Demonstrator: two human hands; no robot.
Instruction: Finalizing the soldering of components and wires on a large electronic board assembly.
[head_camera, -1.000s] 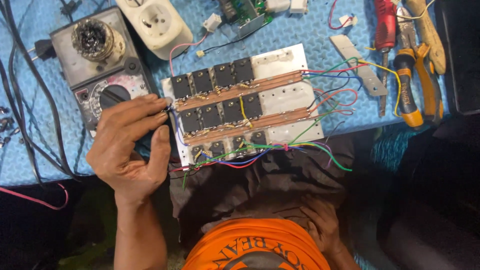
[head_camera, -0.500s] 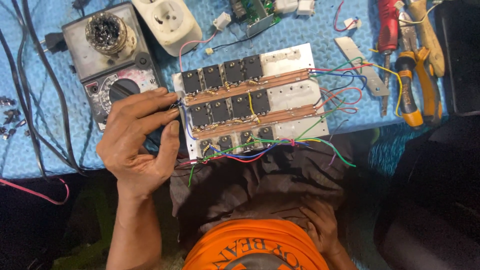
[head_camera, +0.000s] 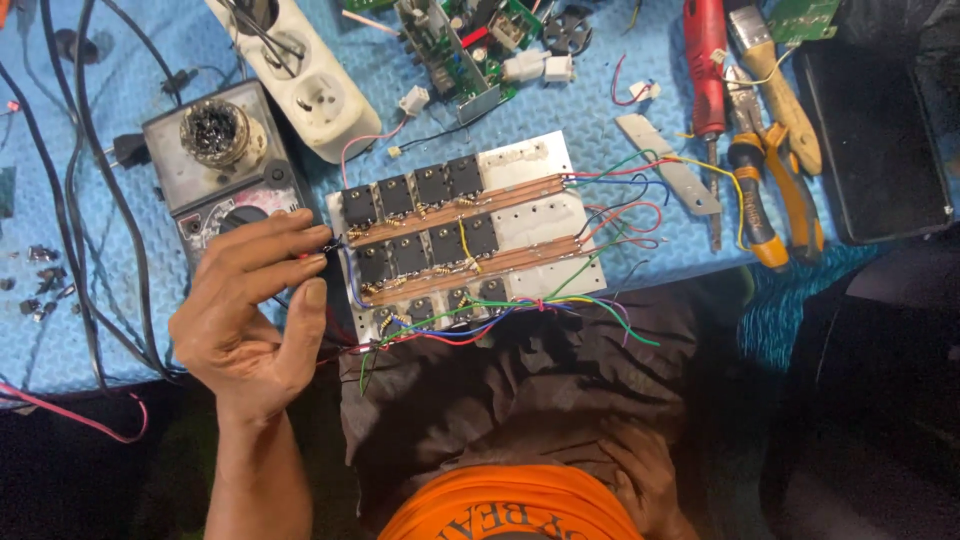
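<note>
One of the hands, the left hand (head_camera: 255, 320), has slid lower, fingers pinching probe leads (head_camera: 322, 250).

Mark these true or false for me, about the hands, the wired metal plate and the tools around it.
1. The left hand pinches at the left edge of the white metal plate with black square components. True.
2. The right hand holds the red-handled soldering iron. False: it rests low by the lap, and the iron lies on the blue foam mat.
3. A grey dial meter sits left of the plate. True.
4. The white power strip lies on the plate. False: it lies beyond it, apart.
</note>
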